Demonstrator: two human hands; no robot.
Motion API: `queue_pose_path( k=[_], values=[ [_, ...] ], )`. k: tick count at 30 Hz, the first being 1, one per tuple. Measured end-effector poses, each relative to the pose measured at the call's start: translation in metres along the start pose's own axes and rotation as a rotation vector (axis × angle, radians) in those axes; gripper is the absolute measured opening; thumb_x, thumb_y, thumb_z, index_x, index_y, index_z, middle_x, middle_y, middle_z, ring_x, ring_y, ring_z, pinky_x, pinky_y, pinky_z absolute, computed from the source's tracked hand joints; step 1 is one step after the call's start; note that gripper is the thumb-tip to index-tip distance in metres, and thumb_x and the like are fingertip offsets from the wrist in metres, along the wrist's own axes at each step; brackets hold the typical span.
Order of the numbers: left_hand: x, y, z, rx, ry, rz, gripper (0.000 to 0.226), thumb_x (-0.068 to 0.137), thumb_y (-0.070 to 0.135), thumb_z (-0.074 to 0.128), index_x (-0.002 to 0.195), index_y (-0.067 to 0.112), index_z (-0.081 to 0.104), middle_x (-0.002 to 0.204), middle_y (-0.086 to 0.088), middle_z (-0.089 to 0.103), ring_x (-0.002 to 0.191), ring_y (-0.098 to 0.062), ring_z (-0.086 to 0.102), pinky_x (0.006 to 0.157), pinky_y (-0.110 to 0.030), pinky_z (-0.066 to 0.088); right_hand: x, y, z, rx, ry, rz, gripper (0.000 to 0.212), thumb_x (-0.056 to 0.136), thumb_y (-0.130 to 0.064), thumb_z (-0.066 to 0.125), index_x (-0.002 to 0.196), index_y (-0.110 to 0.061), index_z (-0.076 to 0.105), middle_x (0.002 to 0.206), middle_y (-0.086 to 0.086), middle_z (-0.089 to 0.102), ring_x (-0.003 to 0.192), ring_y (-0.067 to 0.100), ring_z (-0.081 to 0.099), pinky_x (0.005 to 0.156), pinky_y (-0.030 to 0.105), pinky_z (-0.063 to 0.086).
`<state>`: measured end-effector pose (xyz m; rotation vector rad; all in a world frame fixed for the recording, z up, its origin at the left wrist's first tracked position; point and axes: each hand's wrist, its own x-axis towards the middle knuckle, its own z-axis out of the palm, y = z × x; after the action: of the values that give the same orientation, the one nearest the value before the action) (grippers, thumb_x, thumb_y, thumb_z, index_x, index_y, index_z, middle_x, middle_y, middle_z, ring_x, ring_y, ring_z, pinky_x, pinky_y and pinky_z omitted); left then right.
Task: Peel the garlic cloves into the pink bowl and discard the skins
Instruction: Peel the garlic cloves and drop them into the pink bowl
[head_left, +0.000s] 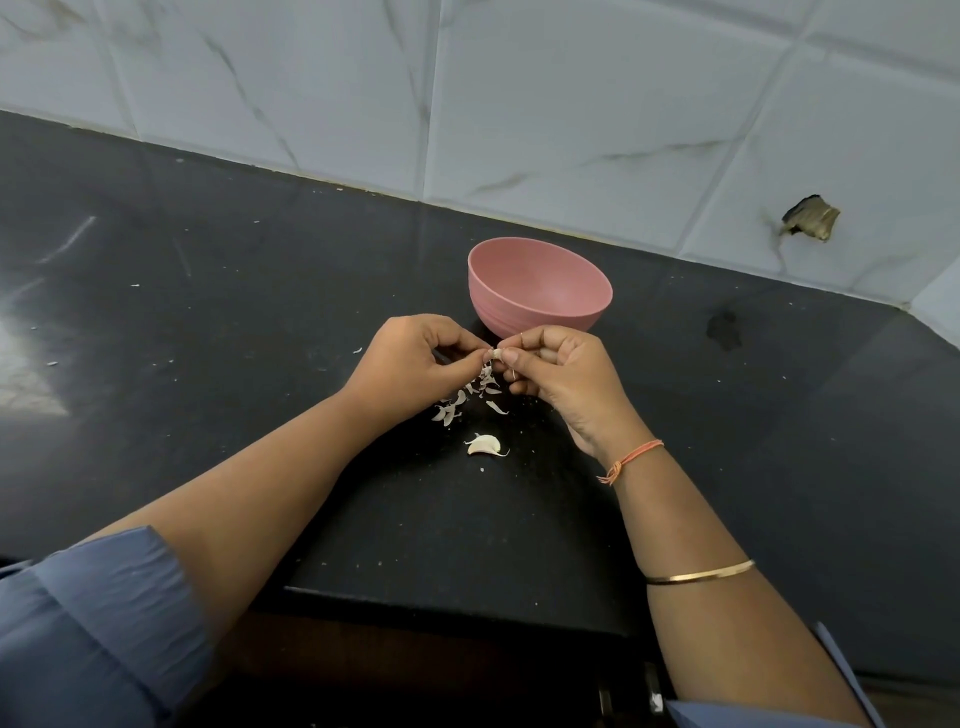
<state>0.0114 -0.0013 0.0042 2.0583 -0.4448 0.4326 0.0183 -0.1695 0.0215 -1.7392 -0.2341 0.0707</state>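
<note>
Pinching a clove (497, 355) between curled fingertips (513, 355), left hand (410, 358) and right hand (563, 376) meet; its axis unreadable. Bowl (540, 312) upright just beyond, contents hidden. Skins (467, 396) lie beneath; second clove (483, 445) nearer, tip rightward.

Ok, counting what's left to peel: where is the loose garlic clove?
In the head view, the loose garlic clove lies mid-frame on the black counter, just nearer the person than the skins, between the two forearms.

One pink bowl (519, 317). Two hands: left hand (410, 364), right hand (566, 379). Two garlic cloves: a pinched clove (496, 354) between both hands, a loose clove (484, 445) on the one table (208, 312). Many skins (467, 397), too small and overlapping to count. One orange thread (631, 457), one gold bangle (701, 571).
</note>
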Motion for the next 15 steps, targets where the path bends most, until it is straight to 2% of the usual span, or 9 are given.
queue_pose_path(
  k=[8, 15],
  values=[
    [0.0009, -0.003, 0.0025, 0.065, 0.014, -0.012, 0.013, 0.079, 0.012, 0.07, 0.078, 0.025, 0.072, 0.073, 0.007, 0.067, 0.07, -0.008, 0.062, 0.06, -0.014, 0.049, 0.0003, 0.0012, 0.0023, -0.018, -0.007, 0.011, 0.008, 0.085, 0.0, 0.061, 0.09, -0.002, 0.067, 0.076, 0.008, 0.067, 0.065, 0.01, 0.059, 0.058, 0.017, 0.051],
    [0.0002, 0.0008, 0.0023, 0.028, 0.032, -0.081, 0.013, 0.08, 0.011, 0.069, 0.073, 0.022, 0.07, 0.068, 0.004, 0.067, 0.059, -0.011, 0.061, 0.052, -0.014, 0.048, -0.0001, 0.0009, 0.003, 0.013, -0.024, 0.012, 0.009, 0.086, 0.002, 0.059, 0.092, -0.001, 0.066, 0.076, 0.008, 0.067, 0.065, 0.009, 0.058, 0.057, 0.015, 0.05]
  ],
)
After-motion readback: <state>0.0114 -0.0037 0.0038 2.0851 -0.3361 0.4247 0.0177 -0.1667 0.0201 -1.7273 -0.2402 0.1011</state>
